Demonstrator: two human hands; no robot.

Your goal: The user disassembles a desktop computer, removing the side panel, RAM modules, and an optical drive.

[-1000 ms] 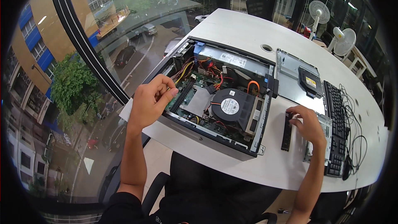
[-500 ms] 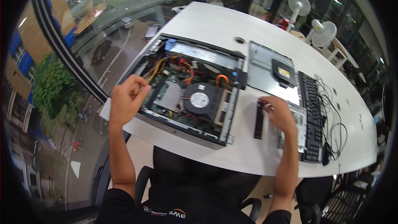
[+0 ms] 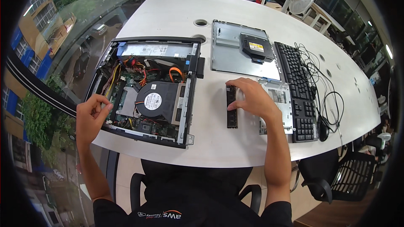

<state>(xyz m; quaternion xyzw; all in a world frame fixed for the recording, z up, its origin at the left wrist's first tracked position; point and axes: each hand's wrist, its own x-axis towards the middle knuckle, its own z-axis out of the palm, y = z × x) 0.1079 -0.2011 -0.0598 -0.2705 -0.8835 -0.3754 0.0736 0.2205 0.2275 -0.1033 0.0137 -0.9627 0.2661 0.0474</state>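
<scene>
My left hand (image 3: 93,117) is closed in a pinch over the left front edge of an opened desktop computer case (image 3: 190,113); whatever its fingertips hold, if anything, is hidden. Inside the case are a round black fan (image 3: 145,96), coloured cables and a green circuit board. Between the case and a metal bracket, a black RAM stick (image 3: 232,120) lies lengthwise on the white table. My right hand (image 3: 252,97) grips it from above, a finger at its far end and the thumb by its left edge.
To the right are a silver metal bracket (image 3: 284,109), a black keyboard (image 3: 294,80) and a tangle of black cable (image 3: 313,71). Farther back, a black optical drive (image 3: 256,47) rests on the metal side panel (image 3: 223,61). A round hole (image 3: 201,23) pierces the table (image 3: 168,17).
My view has shifted, so the table things appear lower and farther left. My right thumb has come down along the RAM stick's left edge. The left hand keeps its pinch by the case.
</scene>
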